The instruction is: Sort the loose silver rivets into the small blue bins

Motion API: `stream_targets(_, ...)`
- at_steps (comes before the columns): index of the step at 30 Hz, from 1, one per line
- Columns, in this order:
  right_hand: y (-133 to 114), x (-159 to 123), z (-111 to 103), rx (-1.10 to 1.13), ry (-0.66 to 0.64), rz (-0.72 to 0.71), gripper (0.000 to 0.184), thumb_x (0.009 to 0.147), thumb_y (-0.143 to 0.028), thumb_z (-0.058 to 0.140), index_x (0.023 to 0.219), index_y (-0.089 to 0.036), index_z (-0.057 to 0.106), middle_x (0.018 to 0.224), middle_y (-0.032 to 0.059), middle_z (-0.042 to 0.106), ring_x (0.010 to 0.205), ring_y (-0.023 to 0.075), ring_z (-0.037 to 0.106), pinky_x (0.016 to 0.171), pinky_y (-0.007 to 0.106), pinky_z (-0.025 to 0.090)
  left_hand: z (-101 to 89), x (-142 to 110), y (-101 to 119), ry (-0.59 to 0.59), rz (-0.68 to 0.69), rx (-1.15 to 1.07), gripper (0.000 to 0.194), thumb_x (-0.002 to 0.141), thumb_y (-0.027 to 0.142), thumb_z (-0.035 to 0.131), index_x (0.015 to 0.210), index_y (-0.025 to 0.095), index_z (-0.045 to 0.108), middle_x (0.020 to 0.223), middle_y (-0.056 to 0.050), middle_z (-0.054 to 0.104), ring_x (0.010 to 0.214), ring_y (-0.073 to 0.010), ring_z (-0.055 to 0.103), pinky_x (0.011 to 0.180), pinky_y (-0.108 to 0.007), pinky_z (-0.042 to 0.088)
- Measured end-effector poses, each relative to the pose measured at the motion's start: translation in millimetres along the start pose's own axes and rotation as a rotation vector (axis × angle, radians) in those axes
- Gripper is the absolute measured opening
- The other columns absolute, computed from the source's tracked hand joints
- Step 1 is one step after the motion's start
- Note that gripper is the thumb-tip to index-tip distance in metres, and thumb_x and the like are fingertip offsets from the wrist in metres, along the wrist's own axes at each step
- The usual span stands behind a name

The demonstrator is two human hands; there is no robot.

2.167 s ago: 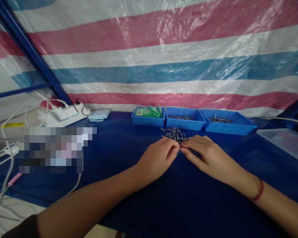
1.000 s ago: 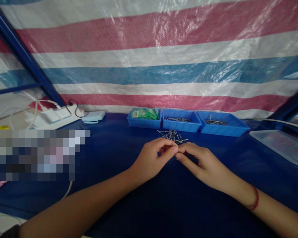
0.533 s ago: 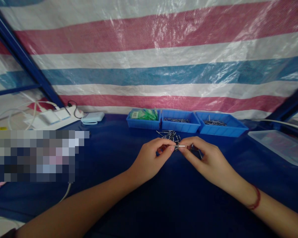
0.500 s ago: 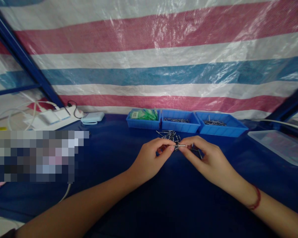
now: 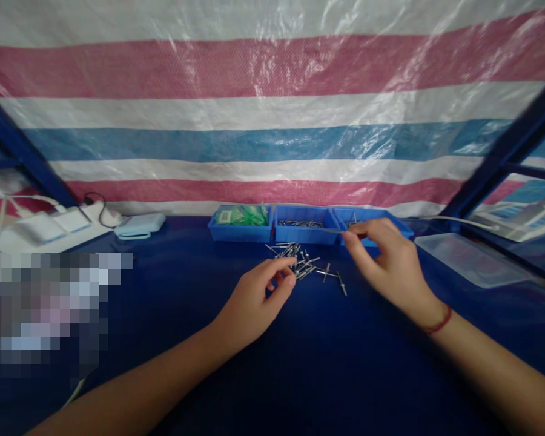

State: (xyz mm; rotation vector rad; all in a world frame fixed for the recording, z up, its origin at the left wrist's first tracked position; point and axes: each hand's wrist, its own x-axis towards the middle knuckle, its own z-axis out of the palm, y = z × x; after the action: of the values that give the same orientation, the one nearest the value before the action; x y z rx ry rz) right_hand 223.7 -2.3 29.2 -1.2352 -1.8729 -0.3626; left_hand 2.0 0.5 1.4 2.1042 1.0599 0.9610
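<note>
A loose pile of silvery blind rivets lies on the dark blue tabletop. My left hand hovers at the near-left side of the pile, thumb and forefinger slightly apart, with nothing visible between them. My right hand is raised in front of the right-hand blue bin, partly covering it. Its thumb and forefinger pinch a blind rivet, whose thin, blurred end points left. More rivets lie in the middle blue bin.
Green packets fill the left blue bin. A clear plastic lid lies at right. A pale blue case sits beside a white power strip at left. Striped sheeting hangs behind.
My hands have parted. The right hand has moved up and right toward the bins with the rivet, while the left has let go and drawn back leftward. The view has turned right.
</note>
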Motion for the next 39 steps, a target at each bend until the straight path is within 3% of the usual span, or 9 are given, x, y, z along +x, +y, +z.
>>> stream_targets(3, 40, 5, -4, -0.243, 0.104, 0.111, 0.019, 0.088, -0.031, 0.048, 0.081, -0.018, 0.06, 0.077, 0.0083, 0.064, 0.073, 0.0221, 0.056, 0.072, 0.036, 0.042, -0.5, -1, 0, -0.038, 0.018, 0.034, 0.026, 0.087, 0.021, 0.05, 0.112, 0.02, 0.057, 0.094, -0.002, 0.066, 0.077, -0.013, 0.06, 0.073, -0.026, 0.048)
stream_targets(7, 82, 2, 1, -0.428, -0.04, 0.232, 0.027, 0.085, -0.038, 0.05, 0.091, -0.016, 0.065, 0.077, 0.0105, 0.066, 0.077, 0.0267, 0.059, 0.072, 0.04, 0.042, 0.2, -1, -4, -0.064, 0.069, 0.109, 0.032, 0.086, 0.017, 0.049, 0.118, 0.019, 0.052, 0.097, -0.003, 0.064, 0.084, -0.0144, 0.06, 0.081, -0.03, 0.047)
stream_targets(10, 88, 0, 4, -0.413, -0.042, 0.286, 0.028, 0.083, -0.036, 0.052, 0.096, -0.016, 0.065, 0.079, 0.0102, 0.067, 0.079, 0.0273, 0.061, 0.071, 0.039, 0.043, -0.9, 0, -9, -0.099, 0.152, 0.193, 0.029, 0.089, 0.014, 0.042, 0.114, 0.02, 0.055, 0.104, -0.005, 0.061, 0.096, -0.0161, 0.057, 0.088, -0.033, 0.044)
stream_targets(16, 54, 5, 1, -0.27, -0.023, 0.178, 0.021, 0.083, -0.029, 0.05, 0.093, -0.017, 0.063, 0.079, 0.0077, 0.067, 0.074, 0.0246, 0.06, 0.077, 0.041, 0.043, -2.0, 5, -16, -0.147, 0.271, 0.416, 0.028, 0.091, 0.016, 0.042, 0.111, 0.021, 0.06, 0.11, -0.006, 0.059, 0.098, -0.0189, 0.054, 0.088, -0.036, 0.043)
stream_targets(21, 23, -1, 8, -0.146, -0.129, 0.087, 0.019, 0.084, -0.028, 0.051, 0.094, -0.017, 0.062, 0.083, 0.0075, 0.066, 0.081, 0.0246, 0.058, 0.08, 0.041, 0.042, 2.7, 9, -16, -0.146, 0.168, 0.586, 0.033, 0.089, 0.035, 0.049, 0.115, 0.017, 0.058, 0.104, -0.008, 0.063, 0.093, -0.0231, 0.056, 0.083, -0.039, 0.045)
stream_targets(25, 3, -9, 15, -0.019, -0.201, 0.05, 0.016, 0.084, -0.026, 0.052, 0.093, -0.017, 0.062, 0.084, 0.0068, 0.066, 0.083, 0.0236, 0.058, 0.081, 0.041, 0.043, 4.1, 11, -14, -0.159, 0.12, 0.636, 0.023, 0.09, 0.03, 0.046, 0.095, 0.017, 0.065, 0.096, -0.007, 0.063, 0.087, -0.0216, 0.057, 0.079, -0.037, 0.044)
stream_targets(28, -11, -14, 20, 0.09, -0.289, 0.04, 0.013, 0.085, -0.023, 0.052, 0.092, -0.018, 0.062, 0.087, 0.0059, 0.067, 0.084, 0.0215, 0.058, 0.081, 0.04, 0.044, 4.4, 11, -15, -0.165, 0.124, 0.666, 0.023, 0.092, 0.024, 0.042, 0.091, 0.018, 0.065, 0.092, -0.006, 0.063, 0.085, -0.0201, 0.057, 0.077, -0.034, 0.043)
stream_targets(33, -23, -20, 27, 0.178, -0.42, 0.001, 0.014, 0.084, -0.021, 0.053, 0.093, -0.019, 0.063, 0.092, 0.0061, 0.068, 0.088, 0.0213, 0.058, 0.079, 0.038, 0.045, 5.3, 11, -19, -0.152, 0.114, 0.682, 0.025, 0.093, 0.024, 0.04, 0.091, 0.017, 0.063, 0.092, -0.007, 0.062, 0.085, -0.0202, 0.057, 0.076, -0.034, 0.043)
stream_targets(39, -23, -24, 31, 0.206, -0.454, -0.011, 0.015, 0.083, -0.022, 0.054, 0.094, -0.02, 0.064, 0.09, 0.0054, 0.068, 0.086, 0.0204, 0.059, 0.077, 0.037, 0.045, 4.4, 10, -19, -0.131, 0.127, 0.584, 0.021, 0.089, 0.032, 0.049, 0.098, 0.019, 0.063, 0.098, -0.006, 0.061, 0.09, -0.0208, 0.054, 0.081, -0.035, 0.043)
